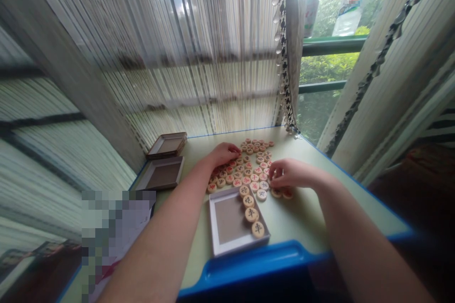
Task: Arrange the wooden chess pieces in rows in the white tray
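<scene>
Round wooden Chinese chess pieces (248, 171) with red or black characters lie spread on the pale table. My left hand (226, 152) reaches to the far left of the spread, its fingers curled down at the pieces; what is under the fingertips is hidden. At the right edge of the spread my right hand (291, 173) has thumb and fingers bent together around a chess piece, mostly covered by them. In front stands an open shallow box (212, 227). Several black-character pieces (251, 214) form a line along its right side.
Behind my left forearm lie another shallow tray (180, 173) and a stack of box parts (151, 155). A blue rim (256, 255) edges the table (302, 222) nearest me. String curtains (199, 47) hang behind it. A bottle (348, 21) stands at the window.
</scene>
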A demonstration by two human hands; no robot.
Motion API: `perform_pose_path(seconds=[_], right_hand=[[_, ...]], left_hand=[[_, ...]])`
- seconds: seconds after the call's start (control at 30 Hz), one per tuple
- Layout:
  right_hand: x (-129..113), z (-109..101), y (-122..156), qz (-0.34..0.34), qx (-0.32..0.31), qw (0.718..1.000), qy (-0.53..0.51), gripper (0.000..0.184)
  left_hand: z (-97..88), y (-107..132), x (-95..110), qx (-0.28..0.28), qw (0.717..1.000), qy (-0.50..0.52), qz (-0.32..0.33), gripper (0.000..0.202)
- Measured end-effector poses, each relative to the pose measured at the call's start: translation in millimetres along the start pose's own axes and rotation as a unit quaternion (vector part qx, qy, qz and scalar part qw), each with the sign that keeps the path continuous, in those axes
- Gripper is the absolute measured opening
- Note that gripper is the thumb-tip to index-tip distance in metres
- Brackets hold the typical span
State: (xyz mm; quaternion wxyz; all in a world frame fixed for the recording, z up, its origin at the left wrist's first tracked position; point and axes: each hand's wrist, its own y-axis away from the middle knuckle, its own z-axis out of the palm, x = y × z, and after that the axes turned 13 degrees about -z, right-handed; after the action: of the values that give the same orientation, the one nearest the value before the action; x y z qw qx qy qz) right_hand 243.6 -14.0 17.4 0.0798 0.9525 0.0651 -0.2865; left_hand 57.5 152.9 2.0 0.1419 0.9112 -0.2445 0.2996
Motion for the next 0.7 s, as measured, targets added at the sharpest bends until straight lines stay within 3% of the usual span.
perform_pose_path(seconds=[0.4, 0.57, 0.7], right_hand=[[0, 2, -2, 0.008, 0.013, 1.000, 0.016, 0.021], [3, 3, -4, 0.007, 0.023, 1.000, 0.019, 0.021], [1, 3, -3, 0.017, 0.025, 0.999, 0.028, 0.023]], left_hand=[[3.9, 6, 12, 0.016, 0.999, -0.050, 0.006, 0.030], [9.2, 3, 15, 0.067, 0.987, -0.134, 0.064, 0.031], [14.4, 5, 20, 0.072, 0.974, -0.197, 0.082, 0.032]])
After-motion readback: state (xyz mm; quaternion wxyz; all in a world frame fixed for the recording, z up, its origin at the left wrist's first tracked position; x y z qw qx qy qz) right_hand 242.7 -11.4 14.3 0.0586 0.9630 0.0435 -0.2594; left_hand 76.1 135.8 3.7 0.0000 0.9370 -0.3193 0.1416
